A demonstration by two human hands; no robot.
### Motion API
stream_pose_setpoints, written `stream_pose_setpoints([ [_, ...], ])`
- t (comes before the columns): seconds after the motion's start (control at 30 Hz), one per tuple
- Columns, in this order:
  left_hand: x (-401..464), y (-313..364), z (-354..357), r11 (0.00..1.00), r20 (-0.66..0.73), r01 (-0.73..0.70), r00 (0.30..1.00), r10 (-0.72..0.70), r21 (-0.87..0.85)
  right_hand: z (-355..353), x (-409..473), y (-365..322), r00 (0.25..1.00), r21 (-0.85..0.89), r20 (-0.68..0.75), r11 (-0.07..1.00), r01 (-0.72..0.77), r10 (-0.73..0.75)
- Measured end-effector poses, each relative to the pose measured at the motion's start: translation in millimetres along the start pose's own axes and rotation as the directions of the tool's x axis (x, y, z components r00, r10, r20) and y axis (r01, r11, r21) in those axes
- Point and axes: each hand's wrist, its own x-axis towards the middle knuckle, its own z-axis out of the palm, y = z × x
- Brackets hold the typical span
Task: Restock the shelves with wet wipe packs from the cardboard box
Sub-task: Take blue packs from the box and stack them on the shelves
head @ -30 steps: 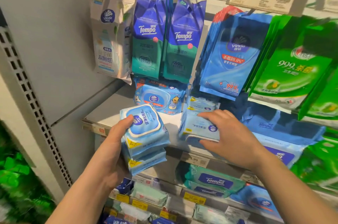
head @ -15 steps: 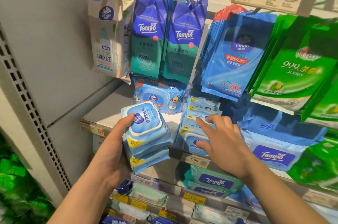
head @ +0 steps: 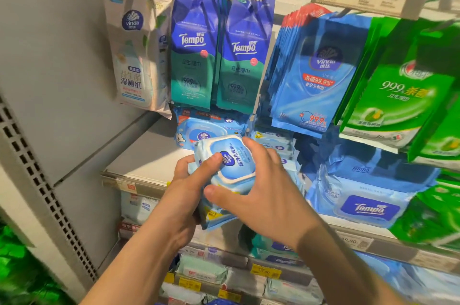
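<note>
My left hand (head: pixel 184 195) holds a small stack of light-blue Vinda wet wipe packs in front of the shelf, thumb lying on the white lid of the top pack (head: pixel 234 157). My right hand (head: pixel 258 190) grips that same top pack from the right, fingers over its far edge and thumb at its near edge. A lower pack (head: pixel 216 217) of the stack shows under both hands. The grey shelf board (head: pixel 144 157) lies just behind and to the left, with a matching pack (head: pixel 206 130) standing at its back. No cardboard box is in view.
Hanging Tempo pouches (head: pixel 216 55), blue Vinda pouches (head: pixel 318 73) and green pouches (head: pixel 403 95) overhang the shelf. Small blue packs (head: pixel 273 141) and a big Tempo pack (head: pixel 368 205) fill the shelf's right part. A perforated upright (head: pixel 37 180) bounds the left. Lower shelves hold more packs.
My right hand left the small packs on the shelf and moved left onto the top pack of the stack. My left hand carried the stack right and toward the shelf.
</note>
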Motion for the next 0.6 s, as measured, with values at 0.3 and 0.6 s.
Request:
stream_pose_setpoints([
  [0.3, 10.0, 2.8, -12.8, 0.975, 0.163, 0.059, 0.982, -0.095, 0.214, -16.8, 40.7, 30.2, 0.911, 0.639, 0.348, 0.656, -0.403, 0.221],
  [0.6, 28.6, 15.2, -30.8, 0.986, -0.031, 0.052, 0.998, -0.047, 0.156, -35.9, 40.4, 46.7, 0.757, 0.803, -0.021, 0.462, -0.376, 0.653],
])
